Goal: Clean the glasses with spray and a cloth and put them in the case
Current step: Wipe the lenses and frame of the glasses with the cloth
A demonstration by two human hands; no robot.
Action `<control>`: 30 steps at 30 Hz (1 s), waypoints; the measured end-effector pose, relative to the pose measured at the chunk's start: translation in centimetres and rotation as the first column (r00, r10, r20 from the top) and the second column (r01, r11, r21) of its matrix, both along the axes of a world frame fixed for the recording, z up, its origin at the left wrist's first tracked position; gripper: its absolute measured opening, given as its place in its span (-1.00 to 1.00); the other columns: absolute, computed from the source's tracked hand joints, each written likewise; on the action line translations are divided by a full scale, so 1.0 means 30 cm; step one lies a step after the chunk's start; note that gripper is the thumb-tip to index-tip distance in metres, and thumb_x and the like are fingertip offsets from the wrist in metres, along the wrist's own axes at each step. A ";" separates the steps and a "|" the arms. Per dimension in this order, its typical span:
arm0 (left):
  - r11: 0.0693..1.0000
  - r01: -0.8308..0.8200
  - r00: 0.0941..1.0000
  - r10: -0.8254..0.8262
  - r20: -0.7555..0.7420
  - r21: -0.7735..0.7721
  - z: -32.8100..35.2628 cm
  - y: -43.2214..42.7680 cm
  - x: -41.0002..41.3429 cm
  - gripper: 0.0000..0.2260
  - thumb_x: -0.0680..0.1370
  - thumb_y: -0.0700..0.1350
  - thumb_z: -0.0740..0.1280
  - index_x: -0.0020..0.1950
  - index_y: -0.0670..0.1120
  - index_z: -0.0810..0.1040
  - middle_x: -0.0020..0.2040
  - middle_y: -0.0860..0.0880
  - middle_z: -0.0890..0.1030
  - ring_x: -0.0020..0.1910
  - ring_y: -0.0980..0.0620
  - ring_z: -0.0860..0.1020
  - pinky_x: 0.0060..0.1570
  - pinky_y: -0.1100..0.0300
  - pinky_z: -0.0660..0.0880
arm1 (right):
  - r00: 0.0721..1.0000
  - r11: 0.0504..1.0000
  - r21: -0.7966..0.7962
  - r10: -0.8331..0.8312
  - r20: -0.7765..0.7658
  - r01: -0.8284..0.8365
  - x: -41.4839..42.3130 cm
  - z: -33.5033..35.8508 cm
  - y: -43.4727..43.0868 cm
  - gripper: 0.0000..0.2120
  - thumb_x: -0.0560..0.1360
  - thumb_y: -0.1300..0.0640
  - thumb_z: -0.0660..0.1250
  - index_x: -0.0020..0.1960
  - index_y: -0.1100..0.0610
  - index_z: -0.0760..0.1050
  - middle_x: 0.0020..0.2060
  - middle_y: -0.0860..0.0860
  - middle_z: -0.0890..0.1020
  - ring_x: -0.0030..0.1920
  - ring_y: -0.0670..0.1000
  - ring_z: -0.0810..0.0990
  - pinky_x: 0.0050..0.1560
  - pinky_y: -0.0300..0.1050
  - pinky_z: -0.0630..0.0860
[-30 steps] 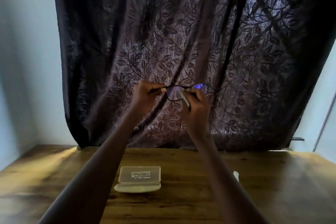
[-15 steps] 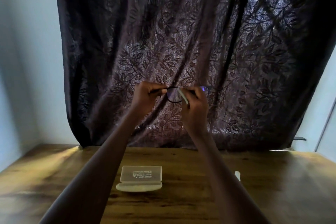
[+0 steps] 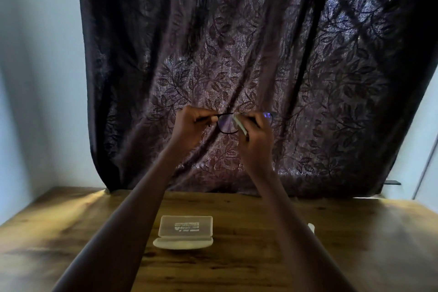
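Left grip [image 3: 192, 123] is curling round one end of the glasses [image 3: 226, 123], pinching the dark frame between thumb and fingers, while my right grip [image 3: 257, 135] is pinching a pale folded cloth [image 3: 239, 124] against the frame near the bridge. I am holding the glasses level in the air, above the far edge of the worktop [image 3: 355, 244] and in front of a dark leaf-patterned curtain [image 3: 237, 42]. One lens is showing clear between my grips; the other is hiding mostly behind my right grip, with a violet glint peeping out at its outer end. Down on the worktop the case [image 3: 186, 227] is lying open about midway between the left and right edges, its lid standing up with printed lettering facing me, between my two forearms. A small white thing [image 3: 311, 229] is peeking out just beside my right forearm; I cannot tell what it is.
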State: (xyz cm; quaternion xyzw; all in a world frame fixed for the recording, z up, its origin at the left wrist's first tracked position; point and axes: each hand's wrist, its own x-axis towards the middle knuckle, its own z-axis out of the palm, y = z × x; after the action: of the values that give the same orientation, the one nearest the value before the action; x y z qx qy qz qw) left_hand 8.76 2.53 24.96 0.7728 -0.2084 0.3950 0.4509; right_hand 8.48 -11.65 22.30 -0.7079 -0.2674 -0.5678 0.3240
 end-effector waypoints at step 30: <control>1.000 0.000 1.000 0.000 0.007 -0.009 -0.002 0.015 -0.027 -0.81 0.41 -0.33 0.37 0.01 -0.33 0.57 -0.04 -0.31 0.63 -0.09 -0.13 0.62 -0.02 0.03 0.56 | 1.000 1.000 -0.027 -0.016 0.007 0.016 -0.041 -0.006 0.020 -0.71 0.28 0.55 0.38 0.00 0.45 0.56 -0.17 0.32 0.59 -0.14 0.26 0.59 -0.08 -0.22 0.45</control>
State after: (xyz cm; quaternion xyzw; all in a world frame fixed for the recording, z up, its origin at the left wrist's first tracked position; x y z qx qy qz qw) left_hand 7.96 2.97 24.89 0.7694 -0.2083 0.3987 0.4535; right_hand 7.25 -11.06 22.12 -0.7124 -0.2706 -0.5691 0.3088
